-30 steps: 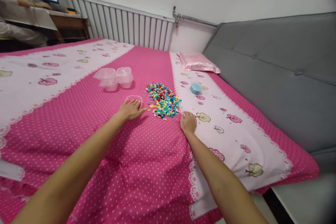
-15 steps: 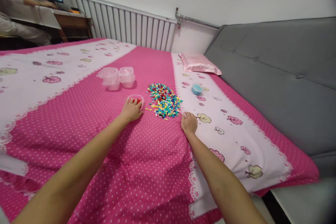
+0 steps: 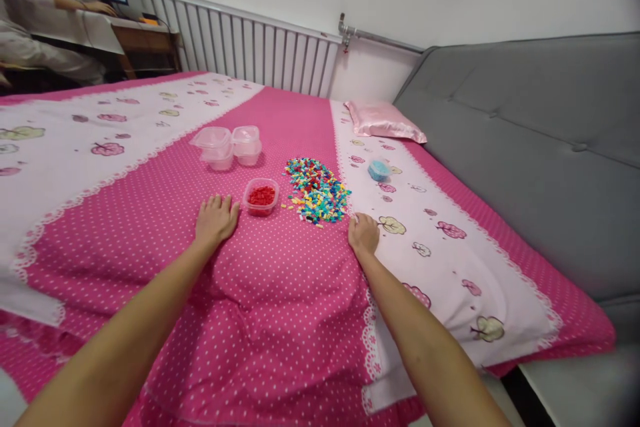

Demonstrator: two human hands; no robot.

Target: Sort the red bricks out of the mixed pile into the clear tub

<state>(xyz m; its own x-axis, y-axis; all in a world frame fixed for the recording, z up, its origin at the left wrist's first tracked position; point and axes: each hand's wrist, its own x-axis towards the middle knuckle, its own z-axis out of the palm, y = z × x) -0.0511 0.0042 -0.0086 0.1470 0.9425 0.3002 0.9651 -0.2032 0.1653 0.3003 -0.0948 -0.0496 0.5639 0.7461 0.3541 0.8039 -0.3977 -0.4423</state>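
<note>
My left hand (image 3: 217, 219) lies on the pink dotted bedspread with its fingers stretched forward and nothing in it. Just right of its fingertips stands a clear plastic container (image 3: 261, 209) with small red pieces (image 3: 262, 196) inside. Farther right spreads a loose pile of small multicoloured pieces (image 3: 320, 190), with a few strays along its near left side. My right hand (image 3: 364, 233) rests on the bed at the pile's near right edge, its fingers curled under. Whatever may be inside that hand is hidden.
Clear empty containers with lids (image 3: 227, 147) stand beyond the left hand. On the white strip sits a container of light blue pieces (image 3: 379, 170). A pink pillow (image 3: 384, 121) lies at the back, near a grey headboard (image 3: 530, 140). A person's arm (image 3: 75, 3) is at a desk, far left.
My left hand has let go of the container of red pieces and moved left onto the bedspread. My right hand has stayed in about the same place.
</note>
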